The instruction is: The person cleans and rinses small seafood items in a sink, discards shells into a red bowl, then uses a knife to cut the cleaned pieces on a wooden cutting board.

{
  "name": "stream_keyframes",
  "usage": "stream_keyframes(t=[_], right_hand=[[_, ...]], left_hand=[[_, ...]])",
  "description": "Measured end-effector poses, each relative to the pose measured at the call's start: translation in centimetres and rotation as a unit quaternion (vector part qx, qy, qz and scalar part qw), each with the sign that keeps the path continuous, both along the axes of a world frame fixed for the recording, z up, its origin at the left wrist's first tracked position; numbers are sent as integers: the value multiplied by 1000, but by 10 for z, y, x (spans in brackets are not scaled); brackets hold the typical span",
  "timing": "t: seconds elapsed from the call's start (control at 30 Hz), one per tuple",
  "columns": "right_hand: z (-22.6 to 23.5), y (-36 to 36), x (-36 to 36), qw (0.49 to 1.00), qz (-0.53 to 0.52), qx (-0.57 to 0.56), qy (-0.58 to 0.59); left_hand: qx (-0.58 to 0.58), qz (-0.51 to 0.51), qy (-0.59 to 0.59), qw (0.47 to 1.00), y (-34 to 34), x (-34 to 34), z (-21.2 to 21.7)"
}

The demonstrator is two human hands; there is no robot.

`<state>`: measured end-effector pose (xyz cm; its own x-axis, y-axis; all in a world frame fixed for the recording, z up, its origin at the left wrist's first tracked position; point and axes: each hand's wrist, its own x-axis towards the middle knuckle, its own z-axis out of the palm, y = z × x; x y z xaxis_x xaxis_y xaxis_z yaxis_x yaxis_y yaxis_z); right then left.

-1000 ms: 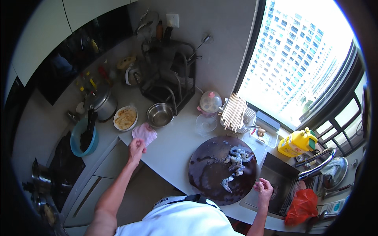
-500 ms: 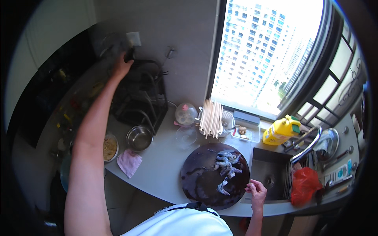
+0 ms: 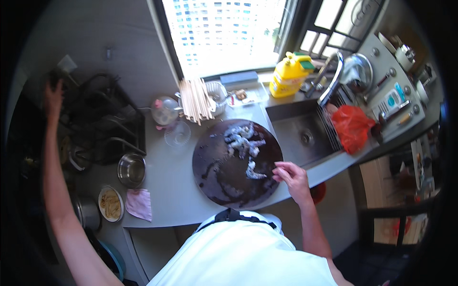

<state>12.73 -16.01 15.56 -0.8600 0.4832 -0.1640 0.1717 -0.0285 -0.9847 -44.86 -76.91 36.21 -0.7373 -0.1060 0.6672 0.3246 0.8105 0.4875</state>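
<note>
My left hand (image 3: 54,97) is stretched to the far left, beside a black metal rack (image 3: 112,112). Its fingers are closed round something dark that I cannot make out in the shadow. Over the right edge of a dark round chopping board (image 3: 219,176) hovers my right hand (image 3: 293,180), empty, with fingers loosely extended. Several grey raw shrimp (image 3: 243,140) lie in a cluster on the board's upper right. One shrimp (image 3: 253,170) rests apart from them, close to my right fingertips. The board's surface looks wet.
Right of the board is a sink (image 3: 305,138) with a tap (image 3: 338,71) and a red plastic bag (image 3: 352,126). Behind stand chopsticks (image 3: 194,100) and a yellow jug (image 3: 288,76). Leftward are a steel bowl (image 3: 131,170), a pink cloth (image 3: 139,204) and a food bowl (image 3: 110,204).
The view has swung to the right, so the counter appears shifted left. My left hand stays far out by the rack; my right hand stays beside the board. The shrimp have not moved.
</note>
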Motion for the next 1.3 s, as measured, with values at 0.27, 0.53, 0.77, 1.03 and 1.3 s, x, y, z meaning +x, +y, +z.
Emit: stream_keyframes(t=[0.27, 0.53, 0.77, 1.03, 1.3], right_hand=[[-3, -41, -11, 994, 104, -35, 18], [-17, -81, -29, 937, 313, -155, -4], [-26, -38, -20, 893, 44, -440, 84], [-54, 24, 22, 862, -126, -480, 101], [-84, 110, 62, 991, -118, -40, -54]], left_hand=[[-137, -199, 168, 956, 167, 197, 67], [271, -275, -116, 915, 343, 361, -47], [606, -234, -409, 640, 474, 461, -185], [368, -398, -568, 619, 479, 526, -249], [39, -203, -508, 836, 472, 477, -295]])
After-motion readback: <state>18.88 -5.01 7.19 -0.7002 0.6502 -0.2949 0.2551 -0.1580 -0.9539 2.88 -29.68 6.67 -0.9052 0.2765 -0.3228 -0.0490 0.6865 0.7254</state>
